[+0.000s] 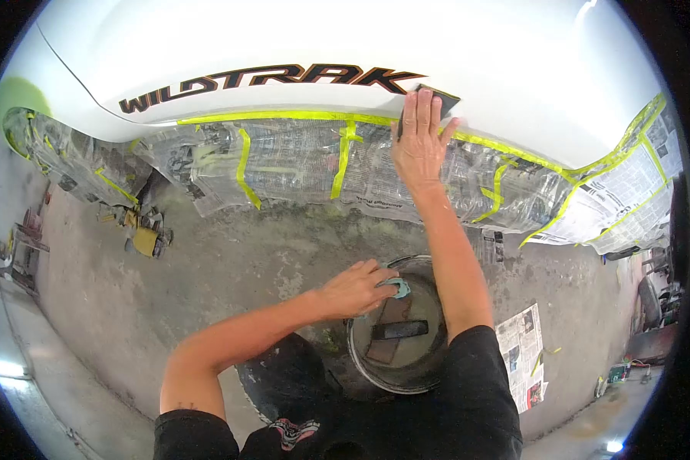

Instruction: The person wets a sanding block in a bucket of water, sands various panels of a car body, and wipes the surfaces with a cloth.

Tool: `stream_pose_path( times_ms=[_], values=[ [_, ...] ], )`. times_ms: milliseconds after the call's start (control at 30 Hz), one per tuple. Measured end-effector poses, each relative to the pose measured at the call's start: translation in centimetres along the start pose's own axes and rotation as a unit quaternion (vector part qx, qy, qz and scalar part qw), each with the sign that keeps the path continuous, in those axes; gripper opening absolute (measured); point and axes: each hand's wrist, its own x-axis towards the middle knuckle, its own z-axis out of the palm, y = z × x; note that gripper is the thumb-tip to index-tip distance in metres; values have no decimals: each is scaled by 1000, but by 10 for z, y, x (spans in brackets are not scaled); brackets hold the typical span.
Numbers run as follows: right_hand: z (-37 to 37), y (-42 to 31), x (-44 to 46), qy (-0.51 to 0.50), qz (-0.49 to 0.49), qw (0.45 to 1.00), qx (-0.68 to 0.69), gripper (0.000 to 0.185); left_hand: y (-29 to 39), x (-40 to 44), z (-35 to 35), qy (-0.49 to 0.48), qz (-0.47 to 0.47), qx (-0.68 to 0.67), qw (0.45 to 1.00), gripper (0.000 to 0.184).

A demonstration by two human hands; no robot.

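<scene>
My right hand point(420, 146) lies with its fingers stretched over a dark sheet of sandpaper point(443, 98), pressed on the white car panel point(506, 84) just right of the WILDTRAK lettering point(272, 77). Over the left rim of a round bucket point(354, 345), my left hand point(356, 288) is closed on a light blue-green cloth point(398, 287). Inside the bucket are a dark block point(400, 330) and brownish sheets point(393, 310) in water. Yellow-green tape point(284, 116) runs along the panel's lower edge, above masking newspaper point(291, 165).
A newspaper sheet point(523, 356) lies on the concrete floor point(230, 268) right of the bucket. Near the masked wheel area at the left is a yellowish object point(144, 241) among scraps. Assorted parts and a green circuit board point(618, 373) are at the far right.
</scene>
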Motion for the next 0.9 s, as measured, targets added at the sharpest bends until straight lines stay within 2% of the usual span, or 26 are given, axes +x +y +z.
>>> stream_pose_path(
  times_ms=[33, 67, 133, 167, 200, 300, 333, 433, 467, 567, 600, 700, 733, 833, 867, 900],
  values=[
    [2, 6, -8, -28, -44, 998, -45, 72, 3, 5, -3, -38, 14, 15, 999, 43],
    [-8, 8, 4, -35, -41, 997, -60, 72, 2, 8, 0, -22, 22, 21, 999, 41],
    [-27, 6, 37, 64, 56, 996, 19, 71, 2, 15, 10, 11, 33, 31, 999, 40],
    [-30, 2, 44, 111, 107, 986, 59, 71, 5, 19, 20, -2, 42, 28, 999, 39],
    [-21, -6, 42, 124, 98, 982, 108, 71, 11, 21, 31, -19, 53, 25, 998, 39],
    [3, 1, 6, 10, -50, 999, 18, 71, 18, 26, 37, -84, 71, 43, 993, 38],
    [-7, 14, 10, -12, -95, 992, -83, 71, 19, 27, 37, -108, 73, 52, 990, 37],
    [-35, 23, 41, 103, 75, 992, 21, 69, 15, 29, 40, -42, 39, 22, 998, 37],
    [-32, 20, 44, 123, 99, 987, 24, 68, 16, 29, 40, -45, 40, 25, 998, 36],
    [-8, 6, 8, -33, -11, 999, -19, 73, 16, 32, 33, -54, 46, 43, 997, 38],
    [-1, 14, -6, -38, -55, 996, -54, 73, 16, 32, 33, -56, 46, 44, 996, 40],
    [-22, 40, 1, -56, 3, 991, -123, 75, 22, 35, 26, -56, 46, 44, 996, 41],
    [-31, 41, 9, -15, 62, 994, -90, 78, 24, 35, 23, -57, 46, 46, 996, 40],
    [-32, 9, 16, 20, 101, 994, 40, 71, 26, 39, 24, -68, 29, 47, 996, 39],
    [-25, 1, 10, -48, 47, 997, 42, 72, 26, 41, 22, -72, 30, 51, 996, 39],
    [-29, 4, 9, -70, -6, 997, -34, 73, 27, 41, 22, -77, 32, 54, 995, 38]
  ],
)
